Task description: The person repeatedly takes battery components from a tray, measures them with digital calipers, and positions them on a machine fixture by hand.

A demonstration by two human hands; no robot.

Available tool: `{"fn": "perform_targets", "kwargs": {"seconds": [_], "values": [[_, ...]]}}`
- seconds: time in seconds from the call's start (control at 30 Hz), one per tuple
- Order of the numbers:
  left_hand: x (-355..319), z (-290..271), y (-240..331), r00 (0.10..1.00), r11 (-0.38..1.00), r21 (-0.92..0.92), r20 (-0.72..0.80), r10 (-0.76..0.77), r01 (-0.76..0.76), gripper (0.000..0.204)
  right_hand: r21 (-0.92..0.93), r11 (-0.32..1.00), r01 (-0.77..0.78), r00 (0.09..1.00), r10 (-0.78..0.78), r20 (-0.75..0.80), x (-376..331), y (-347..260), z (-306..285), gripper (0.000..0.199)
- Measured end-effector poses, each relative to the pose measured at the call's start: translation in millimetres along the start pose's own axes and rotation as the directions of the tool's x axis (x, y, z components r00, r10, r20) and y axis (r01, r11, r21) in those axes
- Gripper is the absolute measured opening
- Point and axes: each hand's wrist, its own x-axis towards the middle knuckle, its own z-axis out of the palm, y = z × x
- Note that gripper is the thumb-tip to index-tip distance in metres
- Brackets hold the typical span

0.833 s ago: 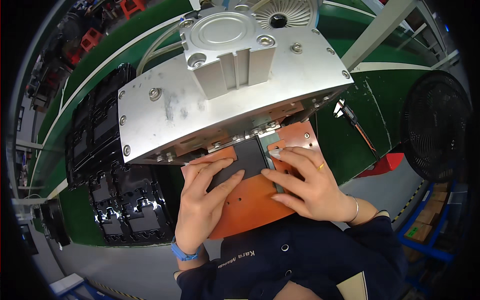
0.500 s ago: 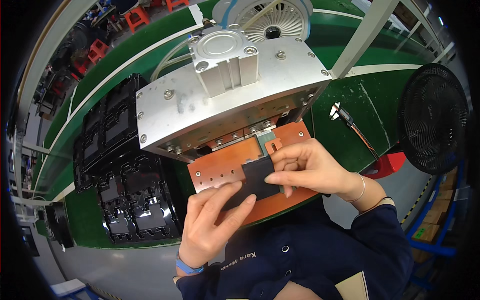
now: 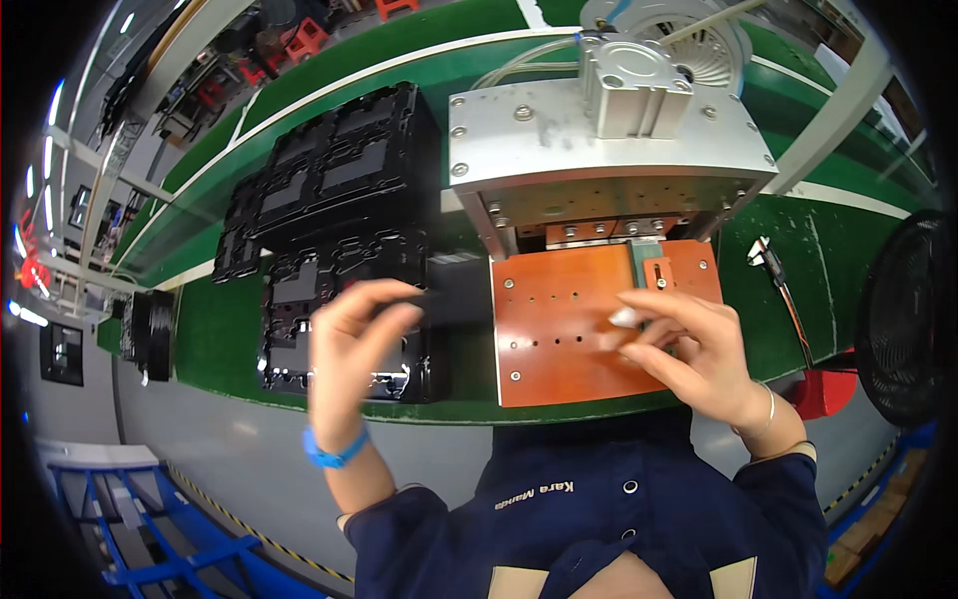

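Note:
My left hand [image 3: 354, 344] is over the front black tray, thumb and forefinger pinching the left edge of a thin black rectangular piece [image 3: 464, 297]. That piece hangs between the tray and the orange fixture plate [image 3: 559, 349], with a pale strip at its top edge; it is blurred by motion. Above the right half of the plate, my right hand [image 3: 699, 359] has thumb and forefinger apart. A whitish spot shows at its forefinger tip, too blurred to name. Beneath the silver press [image 3: 559, 140], a green block [image 3: 639, 262] and a small slotted orange block [image 3: 659, 275] sit on the plate.
Black moulded trays [image 3: 344, 160] holding grey flat pieces are stacked left of the press. A caliper [image 3: 783, 290] lies to the right, near a red object [image 3: 826, 397] and a black fan [image 3: 908, 319]. A white fan [image 3: 699, 50] stands behind the press.
The black piece has left the orange plate and moved left in my left hand. My right hand has let go of it and stays over the plate. The view has shifted left.

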Motion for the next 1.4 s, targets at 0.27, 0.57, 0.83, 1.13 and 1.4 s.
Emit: {"fn": "perform_targets", "kwargs": {"seconds": [0.27,0.57,0.83,1.13,1.4], "values": [[61.7,-97.9,-67.2,0.975,0.960,0.202,0.074,-0.211,0.193,0.017,-0.253,0.942,0.221,0.974,-0.227,0.004,-22.6,15.9,5.4,0.019],[26.4,-93.0,-73.2,0.945,0.781,0.622,-0.216,0.246,-0.061,0.011,-0.253,0.929,0.271,0.959,-0.284,-0.013,-24.7,23.1,5.1,0.020],[-28.9,-28.4,-73.5,0.955,0.619,0.782,-0.120,0.270,-0.077,0.039,-0.287,0.910,0.299,0.950,-0.311,0.004,-25.2,21.0,2.3,0.021],[-29.9,-12.0,-27.5,0.903,0.666,0.725,-0.150,0.403,-0.176,0.044,-0.301,0.935,0.186,0.949,-0.251,-0.191,-34.1,9.6,-18.8,0.015],[-8.6,122.4,15.9,0.887,0.727,0.537,0.098,0.450,-0.428,0.031,-0.523,0.817,0.242,0.921,-0.363,-0.140,-13.8,11.2,-9.7,0.014]]}}
